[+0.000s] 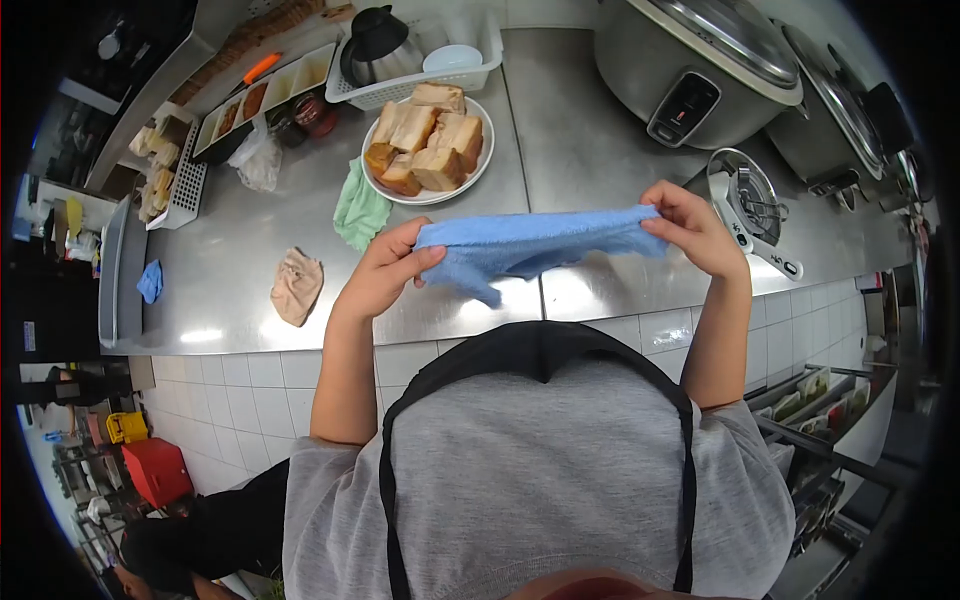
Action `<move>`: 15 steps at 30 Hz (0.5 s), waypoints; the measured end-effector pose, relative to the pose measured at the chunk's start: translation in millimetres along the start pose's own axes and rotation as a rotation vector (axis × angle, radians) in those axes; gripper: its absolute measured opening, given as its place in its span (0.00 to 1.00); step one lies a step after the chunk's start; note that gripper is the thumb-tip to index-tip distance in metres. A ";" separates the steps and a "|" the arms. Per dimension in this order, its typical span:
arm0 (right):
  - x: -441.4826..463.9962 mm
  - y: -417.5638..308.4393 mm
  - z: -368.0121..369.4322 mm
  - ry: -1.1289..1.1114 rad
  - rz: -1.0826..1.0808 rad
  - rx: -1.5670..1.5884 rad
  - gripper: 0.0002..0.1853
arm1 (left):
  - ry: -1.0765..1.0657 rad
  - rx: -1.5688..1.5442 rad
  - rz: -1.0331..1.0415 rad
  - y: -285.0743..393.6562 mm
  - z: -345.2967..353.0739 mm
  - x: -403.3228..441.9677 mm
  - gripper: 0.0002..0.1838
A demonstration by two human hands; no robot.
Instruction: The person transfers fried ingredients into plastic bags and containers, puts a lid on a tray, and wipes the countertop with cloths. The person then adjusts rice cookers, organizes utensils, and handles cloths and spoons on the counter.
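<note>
A blue cloth point(540, 236) is stretched between my two hands above the front of the steel counter. My left hand point(392, 268) pinches its left end between thumb and fingers. At the other end, my right hand point(695, 228) grips the corner the same way. The cloth's lower edge hangs loose and slightly folded. Just beyond my left hand lies a green cloth point(362, 208), partly beneath a white plate point(484, 165) piled with several thick blocks of pork belly point(440, 168). A crumpled beige cloth point(297, 287) rests to the left.
A large rice cooker point(690, 75) stands at the back right, with a metal container of utensils point(750, 195) before it. Behind the plate, a white basket point(480, 78) holds a jug point(385, 50). Jars point(316, 115) and a small blue cloth point(150, 282) are on the left. Another person's dark-clothed leg point(230, 530) shows lower left.
</note>
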State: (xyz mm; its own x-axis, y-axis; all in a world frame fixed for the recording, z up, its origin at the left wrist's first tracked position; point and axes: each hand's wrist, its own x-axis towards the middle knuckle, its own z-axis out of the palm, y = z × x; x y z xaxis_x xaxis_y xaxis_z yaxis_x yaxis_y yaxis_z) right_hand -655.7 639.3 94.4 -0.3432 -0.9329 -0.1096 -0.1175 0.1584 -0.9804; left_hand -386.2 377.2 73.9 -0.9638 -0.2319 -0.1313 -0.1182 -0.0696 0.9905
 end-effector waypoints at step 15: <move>71.9 82.5 -18.4 0.095 -0.134 -0.434 0.06 | 0.379 0.933 0.319 -105.4 -10.8 94.0 0.09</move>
State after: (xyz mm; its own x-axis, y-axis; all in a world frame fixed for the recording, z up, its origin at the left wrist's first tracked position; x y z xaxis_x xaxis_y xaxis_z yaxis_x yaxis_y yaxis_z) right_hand -707.3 591.3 8.7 -0.3795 -0.9239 0.0485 -0.5388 0.1780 -0.8234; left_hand -461.8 352.2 -43.3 -0.8641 -0.4070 0.2960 -0.1643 0.7841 0.5985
